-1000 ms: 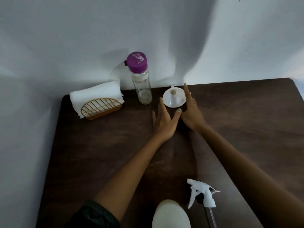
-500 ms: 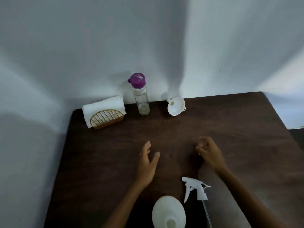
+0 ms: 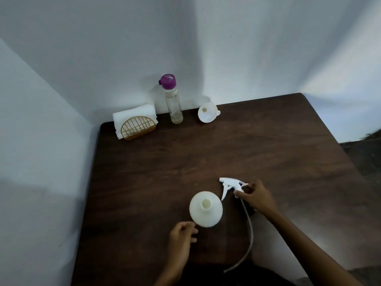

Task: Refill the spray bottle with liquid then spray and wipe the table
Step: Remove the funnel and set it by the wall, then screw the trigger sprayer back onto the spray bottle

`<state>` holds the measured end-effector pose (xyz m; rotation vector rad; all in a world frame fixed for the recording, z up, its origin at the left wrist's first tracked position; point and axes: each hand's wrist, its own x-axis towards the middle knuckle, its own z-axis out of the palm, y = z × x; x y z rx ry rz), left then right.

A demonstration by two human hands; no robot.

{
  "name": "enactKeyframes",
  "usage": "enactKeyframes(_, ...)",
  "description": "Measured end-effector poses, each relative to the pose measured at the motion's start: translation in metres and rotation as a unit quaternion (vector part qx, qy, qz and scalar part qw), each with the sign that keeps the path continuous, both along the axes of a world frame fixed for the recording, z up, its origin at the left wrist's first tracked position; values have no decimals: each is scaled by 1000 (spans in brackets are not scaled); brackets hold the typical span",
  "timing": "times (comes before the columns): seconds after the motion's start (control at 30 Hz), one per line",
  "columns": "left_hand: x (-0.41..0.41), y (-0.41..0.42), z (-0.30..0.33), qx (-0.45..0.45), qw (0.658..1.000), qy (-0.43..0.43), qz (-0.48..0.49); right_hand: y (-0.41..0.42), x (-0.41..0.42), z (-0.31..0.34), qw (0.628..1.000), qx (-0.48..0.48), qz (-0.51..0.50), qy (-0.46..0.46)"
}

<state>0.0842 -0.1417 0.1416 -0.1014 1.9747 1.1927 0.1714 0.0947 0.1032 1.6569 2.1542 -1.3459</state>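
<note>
Two hands work low in the frame: the left hand, fingers loosely curled, touches the base of the uncapped spray bottle, while the right hand pinches the detached trigger head. Refilling seems finished or skipped; next, thread its tube into the neck. Farther up stand the funnel, purple-capped bottle and napkins.

Right hand on spray head
</note>
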Motion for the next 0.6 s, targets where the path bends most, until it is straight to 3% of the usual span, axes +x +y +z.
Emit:
enactKeyframes(0.17,28,-2,-8,-14,975,8,-222,-11,-7,11,999,45,18,6)
enactKeyframes(0.33,42,14,3,-132,885,89,-438,-17,-10,21,997,71,18,21)
enactKeyframes(0.43,48,26,11,-142,856,118,-483,-17,-6,20,996,48,-43,60)
enactKeyframes(0.6,52,29,17,-123,853,123,-491,-11,-4,43,978,-15,-125,166)
